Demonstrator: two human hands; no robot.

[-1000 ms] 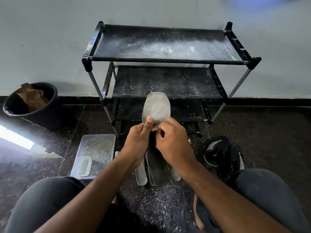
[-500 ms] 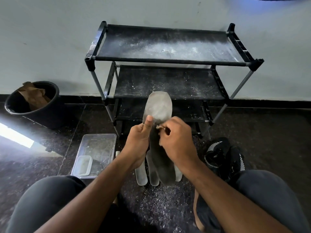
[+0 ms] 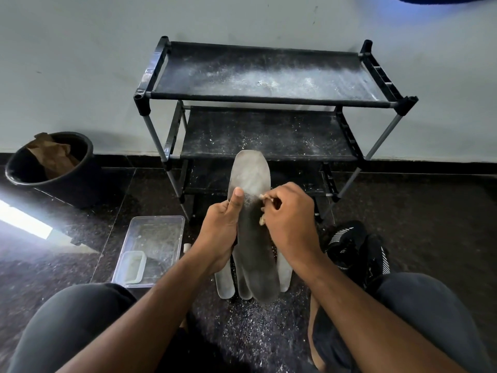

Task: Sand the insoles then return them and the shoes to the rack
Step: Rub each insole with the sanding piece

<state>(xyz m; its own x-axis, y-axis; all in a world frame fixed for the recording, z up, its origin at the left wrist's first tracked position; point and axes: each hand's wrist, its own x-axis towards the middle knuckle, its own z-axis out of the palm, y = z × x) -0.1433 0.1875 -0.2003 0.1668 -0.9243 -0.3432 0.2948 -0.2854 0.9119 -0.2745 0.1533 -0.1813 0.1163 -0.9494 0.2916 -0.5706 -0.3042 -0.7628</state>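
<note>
Both forearms reach forward. The left hand (image 3: 220, 232) grips with its thumb pressed flat and pointing up; the right hand (image 3: 287, 219) curls, seemingly pinching something small.

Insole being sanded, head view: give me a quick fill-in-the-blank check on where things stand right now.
1. The left hand grips the insole while the right hand rubs it with a scrap of ____.
2. The rack holds ____ shoes.
3. The black shoes sit on the floor to the person's ____.
4. The clear tub lies on the ____ side.

Missing: sandpaper; no; right; left
</note>
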